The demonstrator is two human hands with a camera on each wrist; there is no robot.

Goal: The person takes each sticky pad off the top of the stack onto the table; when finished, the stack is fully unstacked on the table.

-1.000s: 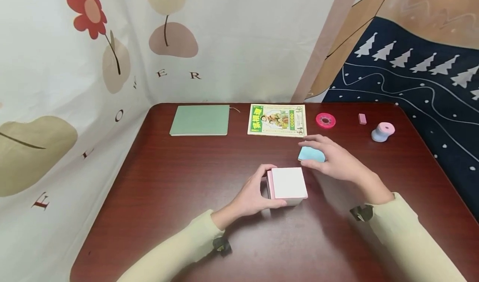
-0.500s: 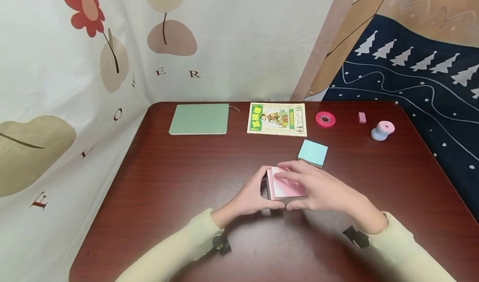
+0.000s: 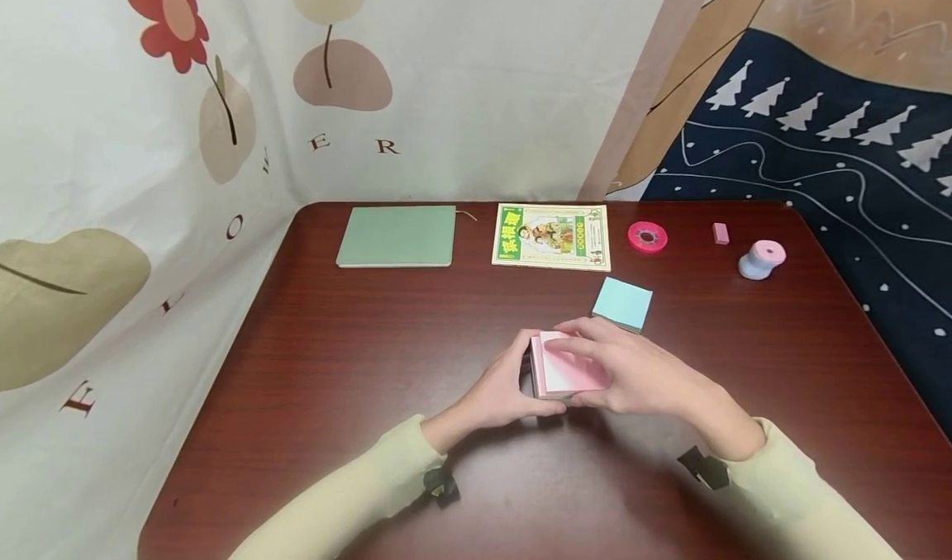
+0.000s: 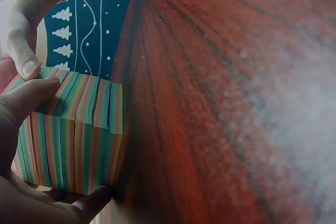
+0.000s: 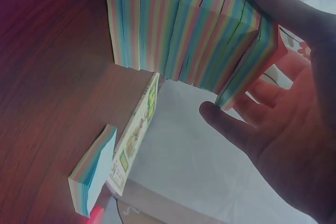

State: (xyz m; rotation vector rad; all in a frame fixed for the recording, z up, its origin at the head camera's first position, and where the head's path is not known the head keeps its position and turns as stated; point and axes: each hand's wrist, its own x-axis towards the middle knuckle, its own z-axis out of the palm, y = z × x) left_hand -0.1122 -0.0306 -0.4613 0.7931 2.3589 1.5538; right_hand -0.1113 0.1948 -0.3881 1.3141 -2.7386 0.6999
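A stack of sticky note pads [image 4: 79, 129] with striped rainbow edges stands on the table. My left hand [image 3: 500, 388] grips its sides, thumb at the near side and fingers at the far side. From the right, my right hand [image 3: 640, 367] reaches over the top and holds the top sticky note pad [image 5: 253, 64] by its edges. In the right wrist view that pad tilts slightly away from the rest of the stack. Its upper face looks white and pink. Just behind the right hand lies a separate light-blue sticky note pad [image 3: 625, 302].
Along the back of the table [image 3: 357, 337] lie a green notebook [image 3: 397, 236], an illustrated green-and-cream booklet [image 3: 552, 237] and a pink tape roll [image 3: 647, 237]. Further right are a small pink block [image 3: 720, 233] and a pink-and-white spool-shaped object [image 3: 762, 260]. Printed cloth hangs behind.
My right hand has left the light-blue pad and come toward me and left onto the top of the stack. That blue pad now lies uncovered. The left hand has kept its grip.
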